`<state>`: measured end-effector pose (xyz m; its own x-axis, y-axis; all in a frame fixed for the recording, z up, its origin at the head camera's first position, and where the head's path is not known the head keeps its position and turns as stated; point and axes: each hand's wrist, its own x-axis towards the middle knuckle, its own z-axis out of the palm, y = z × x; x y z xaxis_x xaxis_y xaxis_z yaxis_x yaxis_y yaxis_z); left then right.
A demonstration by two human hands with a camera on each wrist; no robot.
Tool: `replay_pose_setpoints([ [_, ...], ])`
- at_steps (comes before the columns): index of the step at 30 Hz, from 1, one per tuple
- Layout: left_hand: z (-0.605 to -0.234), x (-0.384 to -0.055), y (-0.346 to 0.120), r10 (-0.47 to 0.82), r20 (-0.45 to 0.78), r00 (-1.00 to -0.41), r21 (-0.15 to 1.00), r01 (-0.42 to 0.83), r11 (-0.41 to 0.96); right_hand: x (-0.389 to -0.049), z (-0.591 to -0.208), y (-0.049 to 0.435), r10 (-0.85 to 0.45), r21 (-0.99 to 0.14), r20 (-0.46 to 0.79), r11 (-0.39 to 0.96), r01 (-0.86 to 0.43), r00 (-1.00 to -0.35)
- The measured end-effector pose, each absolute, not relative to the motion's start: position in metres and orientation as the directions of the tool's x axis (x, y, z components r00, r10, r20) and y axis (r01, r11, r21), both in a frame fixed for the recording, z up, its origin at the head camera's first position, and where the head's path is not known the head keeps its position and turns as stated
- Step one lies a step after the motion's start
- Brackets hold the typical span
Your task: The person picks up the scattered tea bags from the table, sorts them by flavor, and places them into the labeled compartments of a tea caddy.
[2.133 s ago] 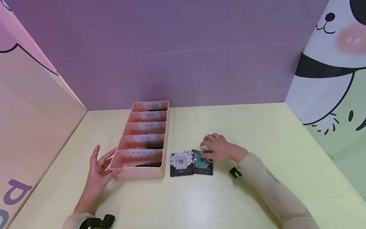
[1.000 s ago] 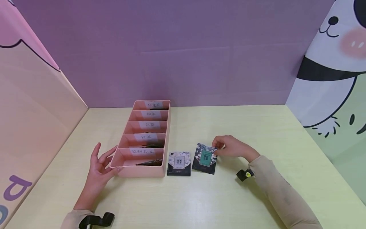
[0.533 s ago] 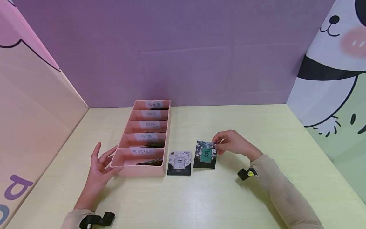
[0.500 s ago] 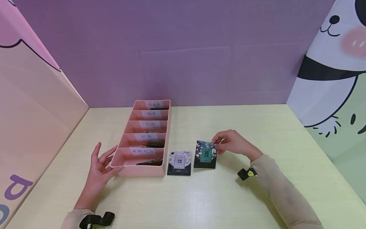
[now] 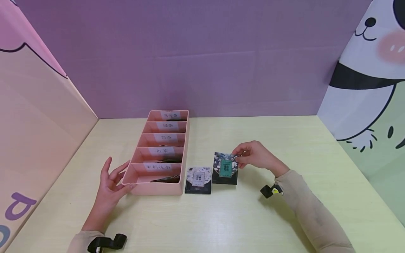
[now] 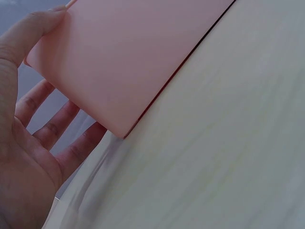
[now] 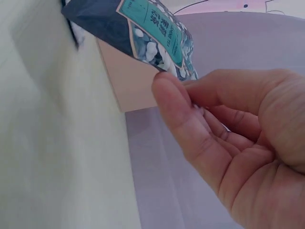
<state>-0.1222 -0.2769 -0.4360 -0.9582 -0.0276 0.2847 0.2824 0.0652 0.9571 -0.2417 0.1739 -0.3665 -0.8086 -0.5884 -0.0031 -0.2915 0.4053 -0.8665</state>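
My right hand (image 5: 257,154) pinches a dark tea sachet with a green label (image 5: 225,168) by its right edge, between thumb and fingers. The sachet is tilted and raised above the table; the right wrist view shows its crinkled end at the fingertips (image 7: 169,88). To its left, a white-and-dark tea sachet (image 5: 198,180) lies flat beside the pink divided box (image 5: 155,189). My left hand (image 5: 110,189) touches the near left corner of that box. Its thumb rests on the front wall and its spread fingers reach along the left side.
Paper labels mark the box's compartments, and dark sachets (image 5: 167,179) lie in several of them, partly hidden by the dividers. A purple panel (image 5: 205,70) stands behind the pale table (image 5: 221,225). Printed panels flank both sides. Each wrist carries a black camera mount (image 5: 107,243).
The right hand has taken hold of the green-labelled sachet and lifted it from beside the other sachet. Over the last half second it shifts slightly left and away. The left hand stays put.
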Motion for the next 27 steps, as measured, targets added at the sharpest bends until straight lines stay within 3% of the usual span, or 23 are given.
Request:
replay_pose_setpoints([
  [17,-0.436,-0.125,-0.277,-0.033,0.25,-0.968,0.966,0.247,0.08,-0.24,-0.331,0.105,-0.557,-0.876,0.12,0.33,-0.352,-0.822],
  [27,-0.439,-0.124,-0.278,-0.023,0.284,-0.959,0.959,0.284,0.028,-0.238,-0.327,0.06,-0.547,-0.906,0.207,0.205,-0.37,-0.811],
])
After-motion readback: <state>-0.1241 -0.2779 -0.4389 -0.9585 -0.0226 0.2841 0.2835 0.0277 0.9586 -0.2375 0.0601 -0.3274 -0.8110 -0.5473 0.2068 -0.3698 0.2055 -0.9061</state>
